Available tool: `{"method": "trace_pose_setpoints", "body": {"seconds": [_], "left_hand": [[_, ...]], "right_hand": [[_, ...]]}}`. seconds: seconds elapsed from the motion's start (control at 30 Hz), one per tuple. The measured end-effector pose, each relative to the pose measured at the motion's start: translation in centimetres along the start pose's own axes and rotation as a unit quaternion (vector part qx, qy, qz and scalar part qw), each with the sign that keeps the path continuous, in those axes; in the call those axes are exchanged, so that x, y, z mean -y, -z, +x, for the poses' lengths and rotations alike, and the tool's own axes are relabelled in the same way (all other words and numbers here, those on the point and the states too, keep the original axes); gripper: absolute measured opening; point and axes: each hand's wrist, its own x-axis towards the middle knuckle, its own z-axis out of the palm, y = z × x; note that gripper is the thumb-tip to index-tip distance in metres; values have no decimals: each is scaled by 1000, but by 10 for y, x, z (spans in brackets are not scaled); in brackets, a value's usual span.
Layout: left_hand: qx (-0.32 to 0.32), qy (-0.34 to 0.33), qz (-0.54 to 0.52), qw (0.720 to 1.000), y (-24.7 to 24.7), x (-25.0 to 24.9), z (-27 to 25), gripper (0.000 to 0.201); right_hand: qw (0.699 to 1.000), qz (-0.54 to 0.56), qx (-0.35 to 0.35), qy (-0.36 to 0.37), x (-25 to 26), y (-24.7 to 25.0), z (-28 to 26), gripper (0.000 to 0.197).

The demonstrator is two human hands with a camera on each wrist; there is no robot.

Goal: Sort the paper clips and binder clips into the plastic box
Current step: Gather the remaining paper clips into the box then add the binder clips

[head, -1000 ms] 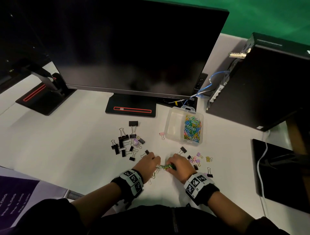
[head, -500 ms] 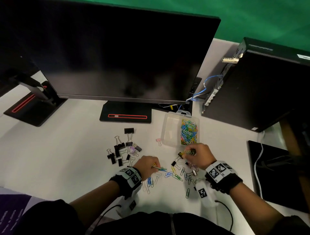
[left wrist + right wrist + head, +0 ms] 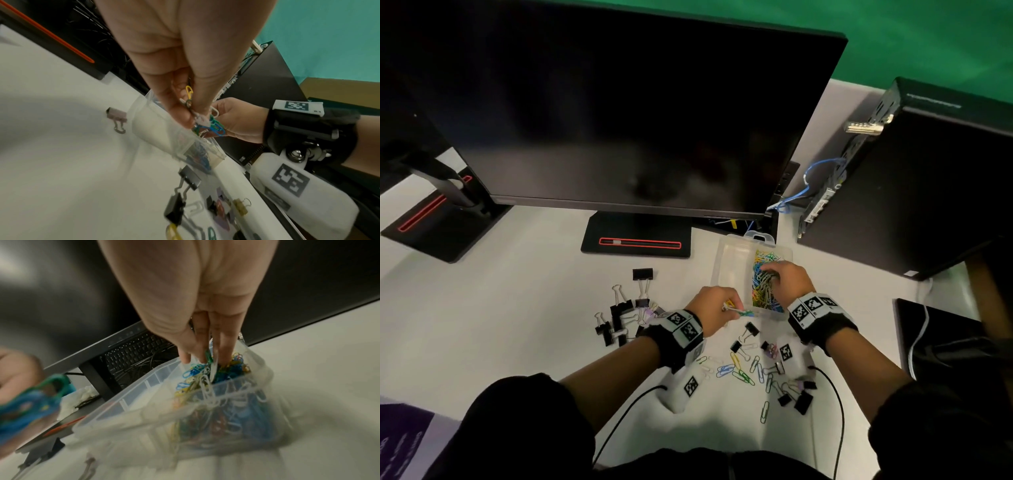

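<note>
The clear plastic box (image 3: 726, 263) (image 3: 144, 382) (image 3: 156, 129) has an empty left compartment and a right one full of coloured paper clips (image 3: 760, 294). My right hand (image 3: 770, 275) (image 3: 205, 355) reaches down into the right compartment with a clump of paper clips between thumb and fingers. My left hand (image 3: 732, 306) (image 3: 193, 116) hovers at the box's near left corner and pinches a bunch of coloured paper clips (image 3: 741, 312) (image 3: 213, 128). Loose paper clips (image 3: 743, 373) and small binder clips (image 3: 798, 399) lie near me. Black binder clips (image 3: 619, 318) are piled to the left.
A large monitor (image 3: 619, 102) and its stand base (image 3: 637, 243) are behind the box. A black computer tower (image 3: 911, 188) stands to the right and a second stand (image 3: 441, 226) at far left. A pink binder clip (image 3: 117, 116) lies left of the box. Wrist-camera cables (image 3: 835, 394) trail over the near table edge.
My right hand carried clips from the loose pile up into the box's right compartment. My left hand lifted its bunch off the table and moved it to the box's near corner.
</note>
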Motion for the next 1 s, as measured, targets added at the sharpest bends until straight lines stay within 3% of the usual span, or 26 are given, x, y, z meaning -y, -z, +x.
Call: {"method": "trace_pose_setpoints", "body": {"seconds": [0.17,0.23,0.4,0.53,0.67,0.8,0.9,1.0], "left_hand": [[-13,-10,6,1000,3,-17,27,14],[-21,-7,8,1000,3,-23,39,14],[-39,20,8,999,-2,-36,71,16],[-51,43,-15,998,-15,-41,89,16],[14,48,36,998,-23,-36,94,34],[19,8,27,999,-19,-26,72,42],[-13,-57,0,998,-14,-22,43,37],[-21,-100,56,993,-16,-14,15,27]], "right_hand": [[996,-31,87,19,-6,2,2,46],[997,18,65,28,-11,8,-1,47],[993,90,-75,4,-29,18,-16,39],[994,88,-43,-41,-48,12,-31,30],[990,122,-49,-55,-57,8,-47,27],[990,133,-47,-31,-59,2,-67,22],[993,108,21,34,-54,-9,-85,11],[991,69,76,80,-52,-23,-101,6]]}}
